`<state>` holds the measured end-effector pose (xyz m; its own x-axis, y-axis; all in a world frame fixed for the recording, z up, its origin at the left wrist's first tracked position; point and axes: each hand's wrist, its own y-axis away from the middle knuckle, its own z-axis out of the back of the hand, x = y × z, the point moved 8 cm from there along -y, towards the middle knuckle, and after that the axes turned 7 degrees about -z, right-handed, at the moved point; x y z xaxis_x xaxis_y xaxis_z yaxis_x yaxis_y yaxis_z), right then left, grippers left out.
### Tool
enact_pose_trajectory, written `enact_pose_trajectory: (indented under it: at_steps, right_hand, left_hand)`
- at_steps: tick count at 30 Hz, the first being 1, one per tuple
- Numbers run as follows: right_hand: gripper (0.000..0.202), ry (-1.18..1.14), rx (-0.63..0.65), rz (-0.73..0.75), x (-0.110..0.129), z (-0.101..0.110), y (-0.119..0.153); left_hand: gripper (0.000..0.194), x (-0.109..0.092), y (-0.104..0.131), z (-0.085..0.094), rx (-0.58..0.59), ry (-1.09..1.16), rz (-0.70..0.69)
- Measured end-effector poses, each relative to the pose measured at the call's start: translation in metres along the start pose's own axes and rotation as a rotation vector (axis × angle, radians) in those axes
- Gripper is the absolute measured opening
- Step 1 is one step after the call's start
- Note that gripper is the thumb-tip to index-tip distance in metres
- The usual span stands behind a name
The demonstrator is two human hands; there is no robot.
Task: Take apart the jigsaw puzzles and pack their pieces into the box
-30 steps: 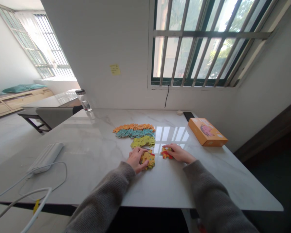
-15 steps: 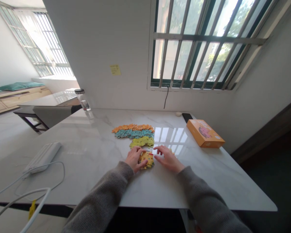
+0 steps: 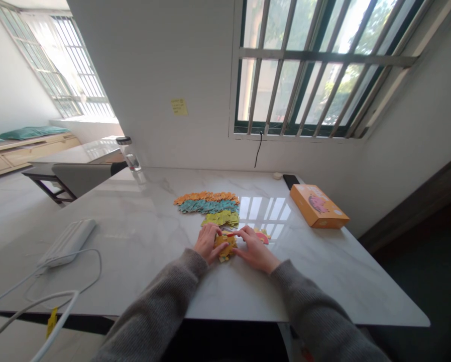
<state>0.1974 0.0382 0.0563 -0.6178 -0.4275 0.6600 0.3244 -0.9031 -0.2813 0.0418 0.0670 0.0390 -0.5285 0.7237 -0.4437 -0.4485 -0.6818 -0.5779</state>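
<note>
Yellow puzzle-like pieces (image 3: 225,246) lie in a small pile between my two hands. My left hand (image 3: 208,243) rests against the pile's left side, fingers curved and thumb on the pieces. On the right side, my right hand (image 3: 256,249) touches the pile with its fingertips, a red bit showing near the index finger. Behind the hands are rows of yellow-green pieces (image 3: 221,218), teal pieces (image 3: 208,206) and orange pieces (image 3: 206,197). A few yellow and red pieces (image 3: 263,237) lie just beyond my right hand.
An orange box (image 3: 318,206) and a dark phone (image 3: 291,181) are at the right on the white table (image 3: 142,281). A clear bottle (image 3: 129,155) stands at the back left. A white power strip (image 3: 68,244) with cables lies at the left.
My right hand has moved left onto the pile, uncovering more of the yellow and red pieces beyond it. My left hand has barely moved.
</note>
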Motion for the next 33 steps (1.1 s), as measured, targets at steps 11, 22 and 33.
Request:
enact_pose_trajectory:
  at_steps: [11, 22, 33]
  right_hand:
    - [0.026, -0.455, -0.065, -0.272, -0.026, -0.002, -0.012]
    - [0.034, -0.770, -0.109, -0.406, -0.040, 0.005, -0.008]
    - [0.031, -0.359, -0.244, -0.432, -0.055, 0.016, -0.005]
  left_hand:
    - [0.027, 0.008, -0.004, 0.015, -0.065, 0.192, 0.188]
    - [0.053, -0.003, 0.001, -0.011, 0.262, -0.111, 0.046]
    - [0.060, -0.006, -0.001, -0.017, 0.320, -0.093, 0.058]
